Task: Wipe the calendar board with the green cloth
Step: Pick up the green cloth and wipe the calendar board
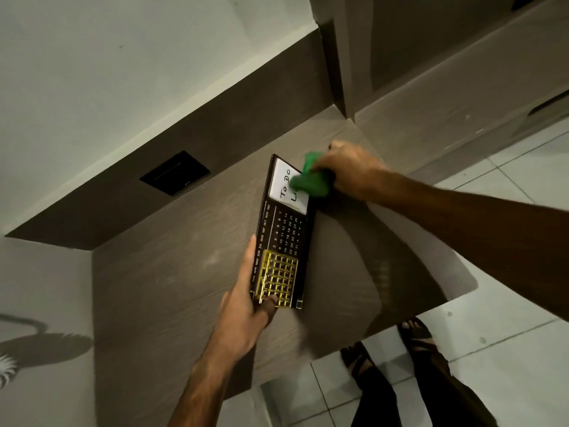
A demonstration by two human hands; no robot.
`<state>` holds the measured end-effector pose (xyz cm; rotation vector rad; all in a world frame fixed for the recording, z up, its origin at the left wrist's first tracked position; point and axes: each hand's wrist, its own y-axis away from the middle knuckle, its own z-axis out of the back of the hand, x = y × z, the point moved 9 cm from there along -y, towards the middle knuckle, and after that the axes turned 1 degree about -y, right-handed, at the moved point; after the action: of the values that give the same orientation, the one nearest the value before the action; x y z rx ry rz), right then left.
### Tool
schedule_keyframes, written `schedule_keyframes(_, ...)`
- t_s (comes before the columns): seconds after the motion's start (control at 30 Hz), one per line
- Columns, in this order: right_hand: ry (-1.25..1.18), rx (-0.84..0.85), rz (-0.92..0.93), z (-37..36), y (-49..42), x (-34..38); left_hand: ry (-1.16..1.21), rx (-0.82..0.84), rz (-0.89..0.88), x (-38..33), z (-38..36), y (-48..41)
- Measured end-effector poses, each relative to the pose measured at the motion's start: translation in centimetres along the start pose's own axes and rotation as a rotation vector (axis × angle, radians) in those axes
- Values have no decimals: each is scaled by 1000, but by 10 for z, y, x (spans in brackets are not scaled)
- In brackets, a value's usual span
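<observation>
The calendar board [283, 232] is a long dark panel with white months and dates, a gold grid frame near its near end and a white panel reading "To Do" at its far end. It lies on the brown wooden desk [184, 272]. My left hand [246, 306] grips the board's near left corner, thumb on the gold grid. My right hand [351, 171] is closed on the bunched green cloth [308, 180], which presses on the right side of the white panel and covers part of the writing.
A black socket plate [175, 173] sits in the dark back strip of the desk. A taller cabinet [431, 72] rises at the far right. The desk's front edge runs by my sandalled feet [415, 334] on the white tiled floor.
</observation>
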<state>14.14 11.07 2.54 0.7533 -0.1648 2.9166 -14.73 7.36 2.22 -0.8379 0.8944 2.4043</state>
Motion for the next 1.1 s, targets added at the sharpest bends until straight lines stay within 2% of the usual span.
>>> schedule_keyframes(0.1,-25,-85,-91,0,6,-3,3,3,-5,0,-1,0)
schedule_keyframes(0.17,-97,-186,64,-11,39,35,-1,-1,-18,-1,-1,0)
schedule_keyframes(0.23,-130,-88,352,-36,80,87,17,-6,-23,-2,-2,2)
schedule_keyframes(0.3,-94,142,462,-57,94,106,17,-6,-34,-4,-1,2)
schedule_keyframes(0.33,-114,169,413,-52,84,96,9,-3,-34,-5,-1,1)
schedule_keyframes(0.4,-147,46,140,-19,43,46,0,-1,-17,-2,-1,0)
schedule_keyframes(0.47,-92,-61,-22,18,17,6,-2,-2,-10,-1,-1,0)
schedule_keyframes(0.53,-58,-107,-17,41,8,-1,-11,3,-16,-4,-1,-1)
schedule_keyframes(0.57,-88,-70,10,41,11,7,-16,3,-19,-6,-1,-1)
schedule_keyframes(0.63,-185,131,58,22,28,30,-11,0,-19,-7,-1,-1)
schedule_keyframes(0.7,-185,361,157,-5,52,59,-1,-11,-31,-8,-1,-1)
schedule_keyframes(0.77,-191,478,212,-18,63,72,-6,-8,-35,-9,-1,-1)
schedule_keyframes(0.83,-179,442,185,-9,53,66,-14,8,-25,-6,-1,-1)
schedule_keyframes(0.93,-26,150,43,24,22,35,-30,19,-17,-6,-1,-1)
schedule_keyframes(1.0,62,41,-15,36,12,26,-27,21,-21,-7,-1,-1)
schedule_keyframes(1.03,27,69,-13,32,11,28,-27,24,-20,-8,-1,-1)
schedule_keyframes(1.1,-150,275,36,7,21,44,-30,21,-15,-7,-2,-1)
